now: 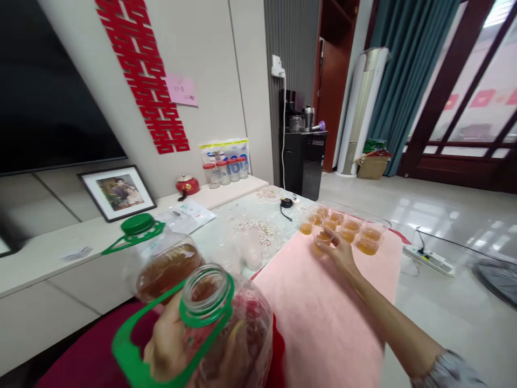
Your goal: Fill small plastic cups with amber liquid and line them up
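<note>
In the head view, my left hand (167, 337) is closed at the neck and green handle of an uncapped clear plastic jug (256, 323). Part of that hand shows through the jug's clear wall. My right hand (342, 253) reaches across the pink cloth (319, 307), its fingers round a clear plastic cup (323, 237) of amber drink. Several more filled cups (368, 241) stand just beyond it. Behind the held jug is a second jug (169, 269) with a green cap, partly full of brownish liquid.
Clear empty cups (250, 249) sit left of the pink cloth. A tape measure (286, 203) lies on the patterned tablecloth (238, 215). Along the wall, a white ledge (169, 199) holds a framed photo (118, 192), a red pot (188, 185) and red-lidded jars (224, 172).
</note>
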A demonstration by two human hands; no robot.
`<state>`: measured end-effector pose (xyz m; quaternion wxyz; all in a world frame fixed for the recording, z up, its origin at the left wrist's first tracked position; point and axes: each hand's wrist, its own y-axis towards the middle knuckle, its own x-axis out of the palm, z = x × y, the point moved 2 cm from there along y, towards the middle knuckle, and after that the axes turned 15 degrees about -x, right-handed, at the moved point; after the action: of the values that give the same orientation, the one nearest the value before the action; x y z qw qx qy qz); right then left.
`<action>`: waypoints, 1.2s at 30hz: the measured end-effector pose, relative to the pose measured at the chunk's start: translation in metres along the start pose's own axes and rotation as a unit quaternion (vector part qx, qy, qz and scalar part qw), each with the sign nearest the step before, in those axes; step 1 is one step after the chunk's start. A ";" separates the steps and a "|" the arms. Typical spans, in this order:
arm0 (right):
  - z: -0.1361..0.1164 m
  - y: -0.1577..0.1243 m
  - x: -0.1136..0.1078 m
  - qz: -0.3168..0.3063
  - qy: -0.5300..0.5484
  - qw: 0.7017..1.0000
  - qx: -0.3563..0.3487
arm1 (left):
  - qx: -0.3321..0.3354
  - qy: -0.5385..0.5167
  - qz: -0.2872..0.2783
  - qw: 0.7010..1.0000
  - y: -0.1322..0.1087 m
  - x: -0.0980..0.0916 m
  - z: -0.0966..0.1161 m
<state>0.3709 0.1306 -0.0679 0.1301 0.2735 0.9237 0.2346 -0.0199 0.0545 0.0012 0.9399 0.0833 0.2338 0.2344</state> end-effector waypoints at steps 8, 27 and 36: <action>-0.109 -0.005 0.034 -0.128 0.118 0.984 -0.029 | 0.070 0.043 0.035 0.996 -0.045 -0.008 0.067; -0.266 -0.005 0.086 -0.286 0.043 0.835 -0.468 | 0.178 0.089 0.140 0.970 -0.058 -0.002 0.089; -0.270 -0.002 0.084 -0.266 0.034 0.786 -0.557 | 0.165 0.078 0.141 0.973 -0.058 -0.001 0.090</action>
<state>0.2021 0.0785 0.1525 0.2854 -0.1110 0.6727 0.6736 0.0455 -0.0010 0.0651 0.8494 0.2510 0.3283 0.3283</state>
